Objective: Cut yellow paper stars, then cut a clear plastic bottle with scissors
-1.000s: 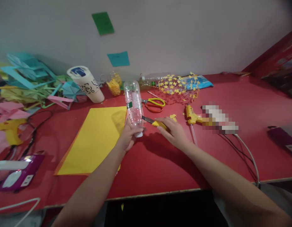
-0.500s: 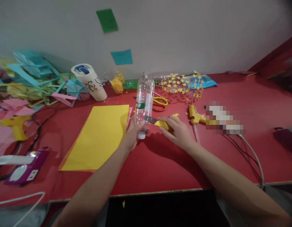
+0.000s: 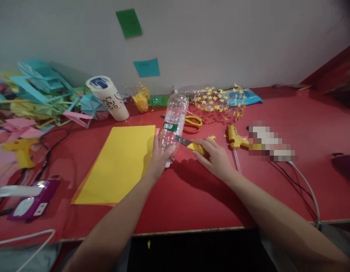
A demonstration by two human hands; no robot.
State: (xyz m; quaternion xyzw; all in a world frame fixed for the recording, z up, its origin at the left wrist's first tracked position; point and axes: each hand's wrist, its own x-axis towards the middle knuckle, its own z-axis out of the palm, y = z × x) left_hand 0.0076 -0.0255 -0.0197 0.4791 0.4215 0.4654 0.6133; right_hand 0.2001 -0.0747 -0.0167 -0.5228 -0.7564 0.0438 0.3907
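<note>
A clear plastic bottle (image 3: 177, 109) with a green label is tilted, its white cap pointing down toward me. My left hand (image 3: 159, 158) is wrapped round its lower, capped end. In my right hand (image 3: 213, 156) is a yellow utility knife (image 3: 196, 148), its blade out and pointing left, at the bottle's right side just below the label. Whether the blade touches the plastic, I cannot tell. Yellow sheets of paper (image 3: 118, 162) lie left of my left hand. Scissors (image 3: 193, 121) with yellow and red handles lie behind the bottle.
A yellow glue gun (image 3: 234, 138) lies to the right, another (image 3: 22, 151) at far left near a purple power strip (image 3: 36, 200). Along the wall stand folded papers (image 3: 44, 83), a white cup (image 3: 109, 100), a cup of yellow pieces (image 3: 141, 100) and a star-covered bottle (image 3: 211, 100).
The bottle has tilted further, its upper end leaning right. My left hand has shifted slightly with it, and the knife is still held beside the bottle.
</note>
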